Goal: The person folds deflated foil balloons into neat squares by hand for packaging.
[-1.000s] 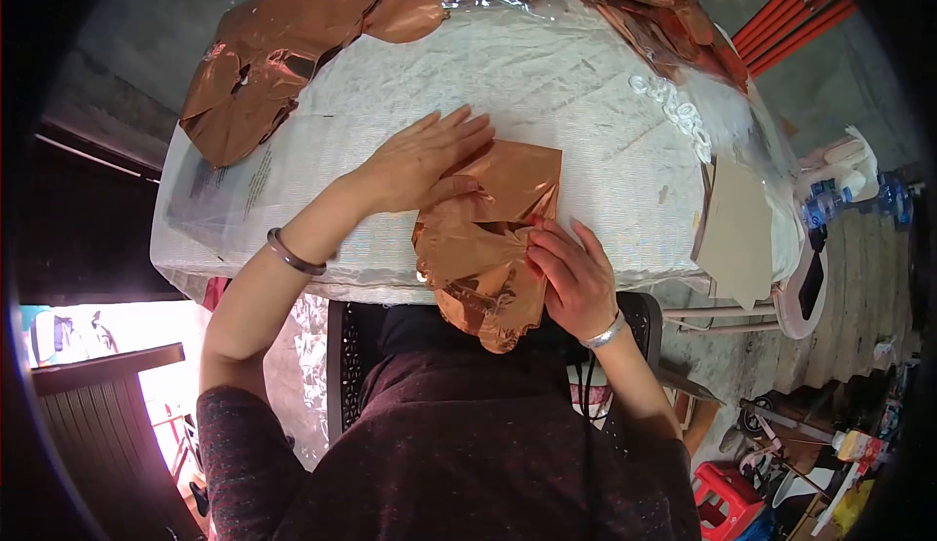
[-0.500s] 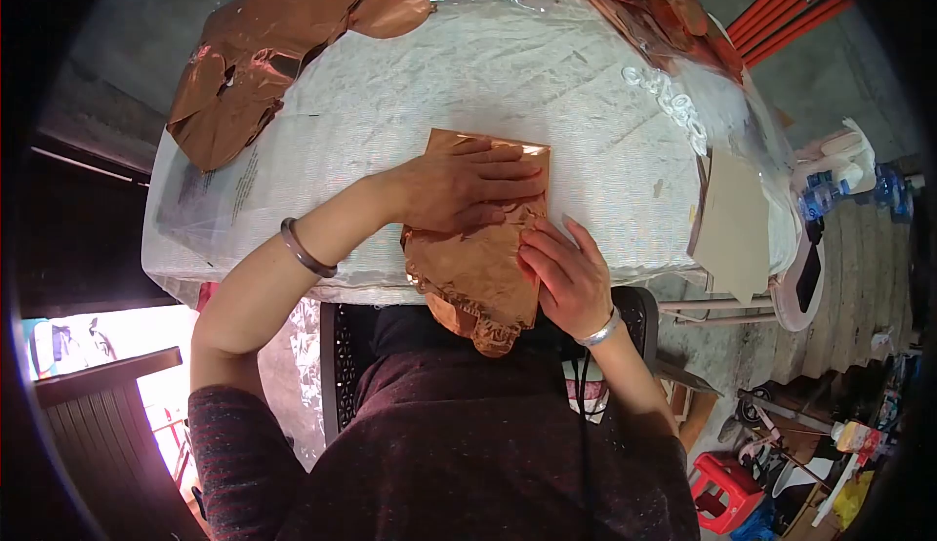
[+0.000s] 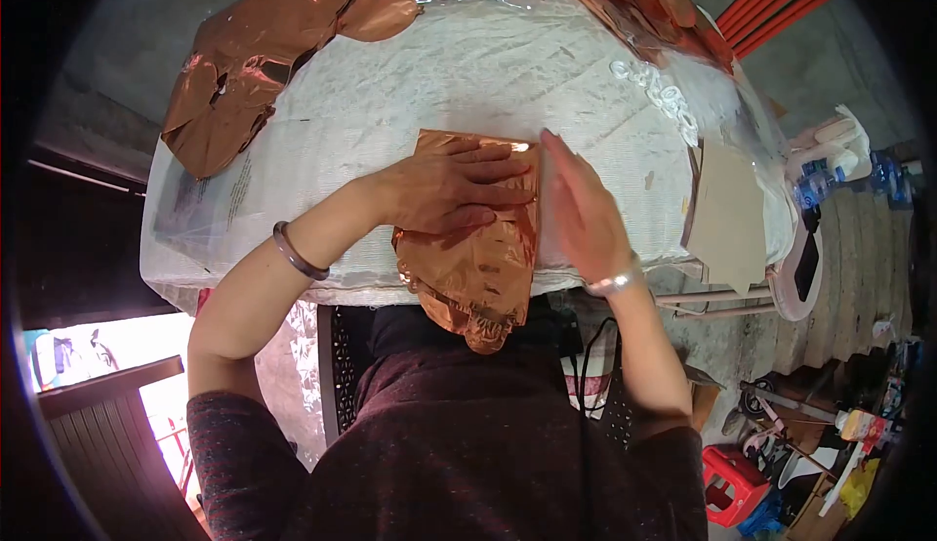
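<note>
A folded piece of copper-coloured foil lies at the front edge of the white-covered table, its crumpled lower end hanging over the edge toward my lap. My left hand rests flat on the upper part of the foil, fingers stretched out to the right. Beside the foil's right edge is my right hand, turned on its side with fingers extended and pointing away from me. Its fingertips are right at the foil's upper right corner. Nothing shows in either palm.
More copper foil sheets lie along the table's far edge under clear plastic. White rings and a beige cardboard piece are on the right side. A red stool and plastic bottles stand off to the right.
My right hand has moved up and away along the foil's right edge, from its lower right part to the upper corner, and turned on its side. My left hand stays on the foil.
</note>
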Motion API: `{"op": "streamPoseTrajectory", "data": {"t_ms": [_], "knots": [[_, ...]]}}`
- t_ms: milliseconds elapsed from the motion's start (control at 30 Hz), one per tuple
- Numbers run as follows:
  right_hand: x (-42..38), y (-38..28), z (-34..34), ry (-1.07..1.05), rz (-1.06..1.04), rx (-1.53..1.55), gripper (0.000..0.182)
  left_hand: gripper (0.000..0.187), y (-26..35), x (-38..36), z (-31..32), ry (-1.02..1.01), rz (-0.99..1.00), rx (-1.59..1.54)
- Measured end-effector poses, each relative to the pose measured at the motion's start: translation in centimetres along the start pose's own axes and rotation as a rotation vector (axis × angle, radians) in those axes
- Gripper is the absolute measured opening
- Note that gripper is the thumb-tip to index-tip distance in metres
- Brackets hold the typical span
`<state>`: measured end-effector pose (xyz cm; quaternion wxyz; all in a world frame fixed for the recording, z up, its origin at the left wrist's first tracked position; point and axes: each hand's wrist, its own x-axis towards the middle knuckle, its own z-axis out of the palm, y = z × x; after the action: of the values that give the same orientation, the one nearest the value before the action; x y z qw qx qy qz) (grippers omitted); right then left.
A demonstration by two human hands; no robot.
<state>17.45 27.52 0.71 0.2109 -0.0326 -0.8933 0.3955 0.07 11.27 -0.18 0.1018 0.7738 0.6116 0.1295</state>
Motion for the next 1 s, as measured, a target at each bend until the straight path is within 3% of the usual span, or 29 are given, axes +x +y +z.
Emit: {"op": "streamPoseTrajectory", "data": {"t_ms": [67, 167, 300, 367, 500, 567, 600, 700, 867, 967, 1000], "knots": [[0.8, 0.3, 2.0, -0.016, -0.042, -0.179, 0.048, 0.047, -0.3, -0.3, 0.2, 0.047, 0.014, -0.022], [0.2, 0.2, 3.9, -0.170, 0.091, -0.513, 0.061, 0.050, -0.5, -0.6, 0.7, 0.082, 0.027, -0.031], [0.2, -0.3, 3.8, -0.188, 0.115, -0.549, 0.064, 0.052, 0.2, -0.5, 0.1, 0.059, -0.119, -0.204], [0.5, -0.3, 3.8, -0.259, 0.163, -0.585, 0.068, 0.054, 0.1, -1.1, 0.2, 0.218, -0.122, -0.302], [0.6, -0.6, 3.9, -0.310, 0.150, -0.649, 0.067, 0.053, -0.2, -5.0, -1.1, 0.271, -0.235, -0.251], [0.6, -0.3, 3.8, -0.309, 0.179, -0.644, 0.067, 0.043, -0.2, -8.1, -1.5, 0.531, -0.481, -0.215], [0.5, -0.2, 3.8, -0.312, 0.171, -0.641, 0.067, 0.043, 0.6, -8.8, -1.6, 0.534, -0.488, -0.212], [0.7, -0.3, 3.8, -0.321, 0.176, -0.660, 0.067, 0.021, 4.4, -9.9, -1.4, 0.635, -0.753, -0.345], [0.9, -0.8, 3.8, -0.336, 0.229, -0.645, 0.068, 0.019, 3.9, -7.1, 0.1, 0.687, -0.794, -0.368], [0.8, -0.6, 3.8, -0.332, 0.223, -0.640, 0.067, 0.023, 1.6, -5.4, -0.9, 0.595, -0.939, -0.401], [0.6, -0.3, 3.9, -0.329, 0.218, -0.637, 0.067, 0.025, 0.9, -5.0, -1.2, 0.541, -1.006, -0.578]]}}
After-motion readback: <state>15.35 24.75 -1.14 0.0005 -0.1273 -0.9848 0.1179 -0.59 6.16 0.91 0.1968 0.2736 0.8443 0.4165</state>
